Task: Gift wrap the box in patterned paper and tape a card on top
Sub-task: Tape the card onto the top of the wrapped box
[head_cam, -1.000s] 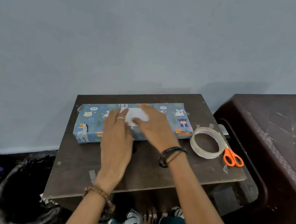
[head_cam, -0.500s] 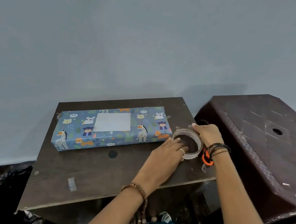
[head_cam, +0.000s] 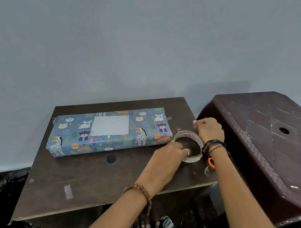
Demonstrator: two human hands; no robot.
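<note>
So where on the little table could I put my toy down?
The near part of the table is bare, between the wrapped box and the front edge, beside a stuck tape scrap. The right corner is crowded: both hands, tape roll, scissors.

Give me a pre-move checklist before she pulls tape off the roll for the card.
1. Wrapped box lies flat on the table: ok.
2. Card sits on top of the box, roughly centred: ok.
3. Card already taped down: cannot tell, no tape visible on its edges.
4. Left hand steadies the tape roll on its near side: ok.
5. Right hand pinches the free tape end at the roll's far side: cannot tell, strip too faint.
6. Scissors within reach: ok, though mostly hidden under the right wrist.
</note>
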